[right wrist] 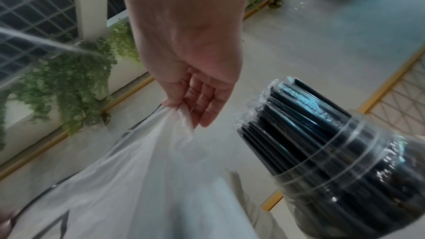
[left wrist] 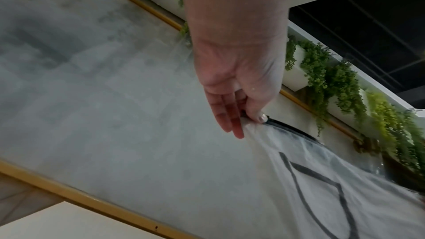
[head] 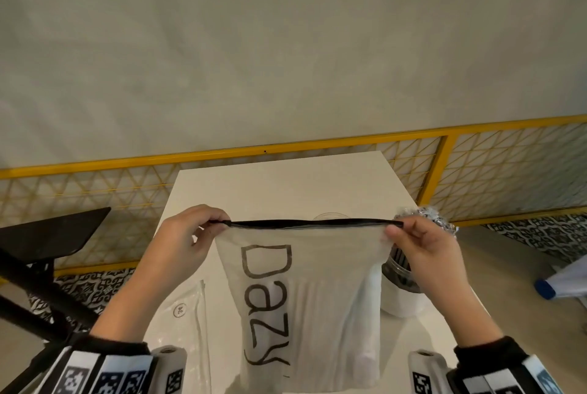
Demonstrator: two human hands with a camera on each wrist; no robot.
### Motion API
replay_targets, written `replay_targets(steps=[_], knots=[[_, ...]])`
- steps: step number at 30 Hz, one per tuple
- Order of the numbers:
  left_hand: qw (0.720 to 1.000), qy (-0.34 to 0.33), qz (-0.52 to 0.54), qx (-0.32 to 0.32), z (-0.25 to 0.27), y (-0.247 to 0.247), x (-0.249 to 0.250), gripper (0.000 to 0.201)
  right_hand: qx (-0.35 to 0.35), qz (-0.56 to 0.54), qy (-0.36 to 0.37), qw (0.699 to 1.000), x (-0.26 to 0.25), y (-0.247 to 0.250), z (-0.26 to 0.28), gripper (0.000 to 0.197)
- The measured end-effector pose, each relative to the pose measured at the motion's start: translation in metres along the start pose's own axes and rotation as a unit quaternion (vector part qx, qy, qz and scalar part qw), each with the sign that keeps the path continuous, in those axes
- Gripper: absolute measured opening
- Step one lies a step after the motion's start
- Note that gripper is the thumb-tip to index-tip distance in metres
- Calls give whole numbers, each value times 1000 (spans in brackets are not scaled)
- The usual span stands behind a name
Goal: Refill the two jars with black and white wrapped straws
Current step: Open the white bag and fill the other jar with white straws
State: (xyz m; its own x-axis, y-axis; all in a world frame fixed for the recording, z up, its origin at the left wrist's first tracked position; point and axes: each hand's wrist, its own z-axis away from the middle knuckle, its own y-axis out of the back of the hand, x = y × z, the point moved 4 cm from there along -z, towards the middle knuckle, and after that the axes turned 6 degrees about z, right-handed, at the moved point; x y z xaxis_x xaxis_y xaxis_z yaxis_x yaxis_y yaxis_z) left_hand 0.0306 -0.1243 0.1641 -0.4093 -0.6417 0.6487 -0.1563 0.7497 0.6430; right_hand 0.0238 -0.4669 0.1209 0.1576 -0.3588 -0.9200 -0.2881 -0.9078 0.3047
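Note:
I hold a frosted plastic bag (head: pixel 305 282) marked "Dazy" upright over the white table (head: pixel 286 184). Its black zip strip is stretched level between my hands. My left hand (head: pixel 219 222) pinches the strip's left end, also seen in the left wrist view (left wrist: pixel 250 117). My right hand (head: pixel 395 227) pinches the right corner (right wrist: pixel 181 108). Pale ribbed contents show through the bag (right wrist: pixel 138 179). A clear jar (head: pixel 400 273) packed with black wrapped straws (right wrist: pixel 322 134) stands just right of the bag. A second clear rim (head: pixel 330 215) peeks from behind the bag's top.
A flat clear plastic bag (head: pixel 181 311) lies on the table at the left. A yellow lattice railing (head: pixel 222 155) runs behind the table. A black stand (head: pixel 47 241) sits at the left, and a blue-capped object (head: pixel 546 289) at the right edge.

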Motion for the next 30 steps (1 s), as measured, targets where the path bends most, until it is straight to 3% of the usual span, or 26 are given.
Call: replay_targets(steps=[2, 4, 6, 7, 10, 12, 17, 22, 26, 30], knots=[[1000, -20, -7, 7, 0, -2, 5, 40, 53, 73, 87, 992, -14, 0, 1, 23], [999, -45, -10, 14, 0, -5, 12, 28, 72, 144, 235, 959, -36, -8, 6, 39], [997, -72, -5, 16, 1, -7, 19, 17, -4, 202, 348, 915, -52, -34, 12, 43], [996, -83, -2, 15, 1, -9, 22, 17, -55, 235, 372, 896, -53, -49, 14, 43], [996, -91, 14, 7, 2, -10, 29, 18, -127, 298, 371, 870, -43, -84, 13, 33], [996, -90, 15, 1, 4, -7, 30, 15, -125, 286, 369, 875, -40, -90, 11, 20], [1000, -19, 21, -13, 13, 9, 13, 28, -155, 260, 331, 893, -40, -82, 16, 25], [994, 42, 54, -87, 17, 2, 7, 9, -182, 230, 314, 903, -45, -84, 29, 18], [988, 68, 29, -139, 3, -22, 24, 21, -224, 177, 310, 907, -50, -91, 41, 21], [973, 67, -14, -219, -5, -52, 31, 19, -323, 181, 265, 890, -44, -95, 54, 14]])
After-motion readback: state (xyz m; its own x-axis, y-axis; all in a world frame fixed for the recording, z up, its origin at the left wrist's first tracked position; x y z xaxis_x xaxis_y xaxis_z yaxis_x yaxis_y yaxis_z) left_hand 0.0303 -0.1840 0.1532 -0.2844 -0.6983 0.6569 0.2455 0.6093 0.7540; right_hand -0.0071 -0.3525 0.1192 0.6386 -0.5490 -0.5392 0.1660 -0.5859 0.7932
